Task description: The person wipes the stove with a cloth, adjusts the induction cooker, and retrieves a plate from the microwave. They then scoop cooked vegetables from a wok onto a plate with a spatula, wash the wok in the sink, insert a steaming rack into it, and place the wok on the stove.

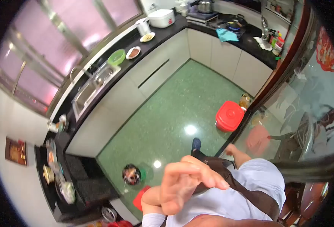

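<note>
My left hand (187,181) is raised close to the camera, in front of my white shirt (258,179) and brown apron (222,166). Its fingers are loosely bent, with a gap to the thumb, and no object shows in it. My right hand (233,150) hangs by my other side, near the glass door; its fingers are too small and partly hidden to read, and nothing is seen in it. Nearest to it stands a red lidded bucket (230,115), with a jar of yellowish liquid (244,101) beside it.
Along the window run a sink (87,96), a green bowl (116,57), two plates of food and a white pitcher (142,27). A pot (205,6) and a lit stove (234,25) are at the far corner. A black-lined bin (131,174) stands on the green floor.
</note>
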The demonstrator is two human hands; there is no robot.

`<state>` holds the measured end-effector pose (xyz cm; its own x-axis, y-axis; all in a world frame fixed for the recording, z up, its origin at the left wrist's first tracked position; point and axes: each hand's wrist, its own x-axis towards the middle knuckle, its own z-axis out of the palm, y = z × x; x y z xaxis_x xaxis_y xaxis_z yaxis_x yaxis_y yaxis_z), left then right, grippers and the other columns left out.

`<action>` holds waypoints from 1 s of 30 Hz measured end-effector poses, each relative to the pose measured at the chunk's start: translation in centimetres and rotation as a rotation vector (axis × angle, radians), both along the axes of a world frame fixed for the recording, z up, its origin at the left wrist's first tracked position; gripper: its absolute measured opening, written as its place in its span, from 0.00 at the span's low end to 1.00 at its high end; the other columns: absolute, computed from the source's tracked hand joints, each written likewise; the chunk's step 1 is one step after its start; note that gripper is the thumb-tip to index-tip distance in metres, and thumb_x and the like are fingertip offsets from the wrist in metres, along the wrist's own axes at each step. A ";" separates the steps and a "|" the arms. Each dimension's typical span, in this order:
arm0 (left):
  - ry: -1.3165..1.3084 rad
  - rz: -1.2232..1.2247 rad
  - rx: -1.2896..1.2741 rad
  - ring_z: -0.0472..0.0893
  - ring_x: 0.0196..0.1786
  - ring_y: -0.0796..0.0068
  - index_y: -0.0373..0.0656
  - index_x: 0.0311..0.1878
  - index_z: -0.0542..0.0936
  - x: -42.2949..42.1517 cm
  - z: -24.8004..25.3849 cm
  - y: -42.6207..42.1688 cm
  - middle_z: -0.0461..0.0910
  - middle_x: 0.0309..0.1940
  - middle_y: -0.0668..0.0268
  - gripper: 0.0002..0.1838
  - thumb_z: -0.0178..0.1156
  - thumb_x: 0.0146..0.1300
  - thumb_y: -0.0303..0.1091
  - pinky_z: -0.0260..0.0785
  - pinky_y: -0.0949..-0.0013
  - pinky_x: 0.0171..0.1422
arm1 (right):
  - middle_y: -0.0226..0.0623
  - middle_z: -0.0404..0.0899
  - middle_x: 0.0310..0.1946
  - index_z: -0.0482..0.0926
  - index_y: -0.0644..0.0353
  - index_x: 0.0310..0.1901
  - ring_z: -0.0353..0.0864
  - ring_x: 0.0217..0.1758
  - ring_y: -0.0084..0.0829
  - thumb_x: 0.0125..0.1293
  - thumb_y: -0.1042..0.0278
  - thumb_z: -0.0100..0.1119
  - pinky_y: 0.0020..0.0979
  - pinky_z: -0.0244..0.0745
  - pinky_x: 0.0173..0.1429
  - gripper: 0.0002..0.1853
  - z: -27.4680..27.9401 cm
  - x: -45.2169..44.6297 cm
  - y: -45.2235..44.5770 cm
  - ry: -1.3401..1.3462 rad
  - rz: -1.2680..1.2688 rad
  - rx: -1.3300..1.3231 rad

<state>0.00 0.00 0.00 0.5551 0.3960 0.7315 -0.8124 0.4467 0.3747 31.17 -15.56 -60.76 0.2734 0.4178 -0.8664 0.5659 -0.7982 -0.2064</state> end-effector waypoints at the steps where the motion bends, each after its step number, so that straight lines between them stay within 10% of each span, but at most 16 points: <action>1: 0.022 -0.079 0.001 0.69 0.63 0.54 0.37 0.70 0.52 0.5 -0.6 0.5 0.64 0.60 0.47 0.48 0.53 0.60 0.66 0.51 0.41 0.70 | 0.49 0.84 0.29 0.85 0.62 0.34 0.85 0.30 0.37 0.51 0.66 0.61 0.39 0.80 0.39 0.11 2.2 -0.1 -0.7 0.023 0.034 -0.064; 3: 0.244 -0.185 -0.013 0.70 0.61 0.52 0.38 0.70 0.53 4.8 -0.1 6.6 0.67 0.57 0.47 0.46 0.50 0.62 0.65 0.54 0.43 0.68 | 0.45 0.83 0.25 0.84 0.64 0.32 0.85 0.26 0.37 0.54 0.65 0.57 0.39 0.80 0.34 0.11 -5.2 -4.7 -0.6 0.032 -0.051 0.108; 15: 0.318 -0.641 -0.244 0.73 0.52 0.59 0.32 0.72 0.45 22.9 8.8 22.9 0.77 0.43 0.52 0.52 0.41 0.61 0.70 0.54 0.60 0.64 | 0.36 0.82 0.23 0.82 0.59 0.35 0.82 0.22 0.29 0.64 0.58 0.50 0.35 0.76 0.33 0.14 11.2 11.7 23.6 0.011 -0.467 0.479; 21: 0.191 -0.791 -0.244 0.73 0.50 0.61 0.31 0.72 0.45 31.0 6.5 30.0 0.77 0.42 0.53 0.53 0.42 0.61 0.70 0.55 0.62 0.63 | 0.45 0.83 0.38 0.80 0.57 0.43 0.83 0.42 0.44 0.65 0.56 0.49 0.44 0.76 0.46 0.15 17.7 15.3 31.1 -0.241 -0.080 0.445; 30: 0.142 -1.062 -0.204 0.74 0.48 0.63 0.30 0.72 0.45 43.8 5.8 42.3 0.77 0.40 0.54 0.54 0.43 0.60 0.70 0.56 0.64 0.61 | 0.48 0.81 0.42 0.80 0.56 0.45 0.80 0.46 0.50 0.63 0.57 0.50 0.47 0.74 0.49 0.16 8.5 25.9 36.4 -0.252 -0.132 0.223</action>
